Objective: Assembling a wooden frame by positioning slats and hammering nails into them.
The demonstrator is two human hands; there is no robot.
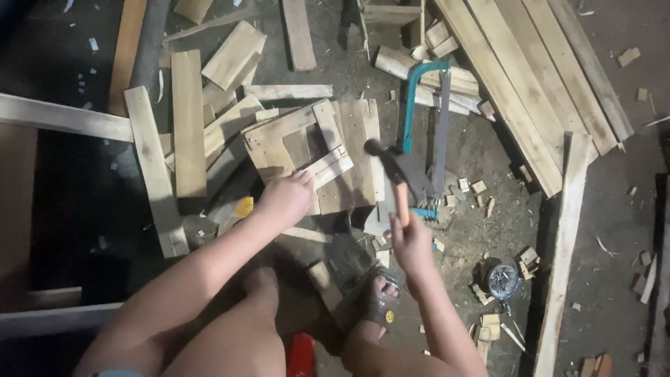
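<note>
On the floor at centre lies a stiff, light-looking slatted wooden panel (317,157), best steadied at its near edge, where the left hand (285,199) presses flat; the right hand (412,241) grips a hammer (394,171), raised just right

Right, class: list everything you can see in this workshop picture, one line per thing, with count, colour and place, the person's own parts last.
Slat panel: one, pale wood, centre floor.
Hammer: one, wooden handle, dark head, raised over panel's right edge.
Hacksaw: one, teal frame, right of panel.
Nail tin: one, round, lower right.
Planks: many, pale, top right.
Offcuts: many, pale, left of panel.
Left hand: pressing on panel.
Right hand: gripping hammer.
Sandalled foot: below the panel.
</note>
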